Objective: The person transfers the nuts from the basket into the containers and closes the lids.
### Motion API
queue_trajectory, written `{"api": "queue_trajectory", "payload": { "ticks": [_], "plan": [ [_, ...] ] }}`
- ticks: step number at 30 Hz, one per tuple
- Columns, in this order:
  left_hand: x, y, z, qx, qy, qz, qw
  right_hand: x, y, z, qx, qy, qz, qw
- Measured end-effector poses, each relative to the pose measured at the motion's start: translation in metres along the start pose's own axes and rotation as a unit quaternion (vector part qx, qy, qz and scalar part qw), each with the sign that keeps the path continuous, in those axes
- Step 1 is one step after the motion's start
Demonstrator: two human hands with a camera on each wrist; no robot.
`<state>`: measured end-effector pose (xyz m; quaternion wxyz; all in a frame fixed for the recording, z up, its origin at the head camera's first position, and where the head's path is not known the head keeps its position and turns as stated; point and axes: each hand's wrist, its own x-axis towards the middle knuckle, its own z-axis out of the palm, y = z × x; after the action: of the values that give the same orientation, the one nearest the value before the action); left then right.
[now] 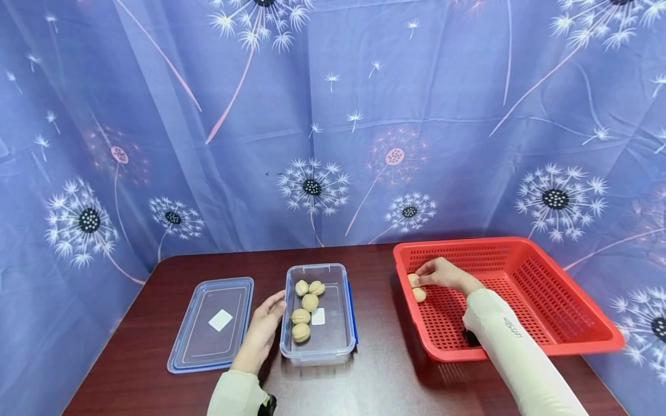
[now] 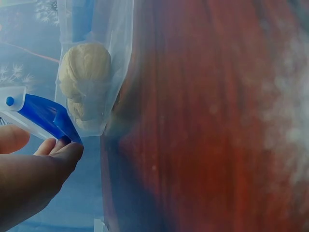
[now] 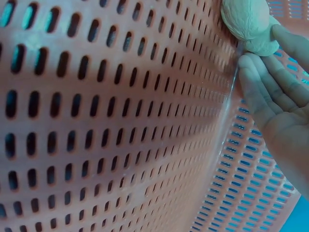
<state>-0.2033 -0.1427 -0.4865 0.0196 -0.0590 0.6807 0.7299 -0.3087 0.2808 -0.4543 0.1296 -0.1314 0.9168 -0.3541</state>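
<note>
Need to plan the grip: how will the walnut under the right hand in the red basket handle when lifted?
The walnut looks rounded, so it probably rolls if nudged. Its ridged shell should grip fairly well in the right hand. Small; likely light.

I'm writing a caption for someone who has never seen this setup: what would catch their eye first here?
Probably the bright red basket at the right of the dark table, where the right hand pinches one of two walnuts at its left wall. Next, the clear container at centre with five walnuts inside, the left hand resting against its side, and its blue-rimmed lid lying beside it on the left.
</note>
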Motion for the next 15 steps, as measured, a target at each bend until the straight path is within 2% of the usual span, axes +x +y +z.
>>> {"api": "queue_trajectory", "payload": {
  "ticks": [6,15],
  "plan": [
    [0.0009,0.0006,0.0001,0.003,0.001,0.000,1.0000,0.0030,0.0000,0.0016,0.007,-0.011,0.013,1.000],
    [0.0013,-0.0004,-0.0003,0.001,0.004,0.000,1.0000,0.0018,-0.0037,-0.0015,0.000,-0.007,0.000,1.000]
  ]
}}
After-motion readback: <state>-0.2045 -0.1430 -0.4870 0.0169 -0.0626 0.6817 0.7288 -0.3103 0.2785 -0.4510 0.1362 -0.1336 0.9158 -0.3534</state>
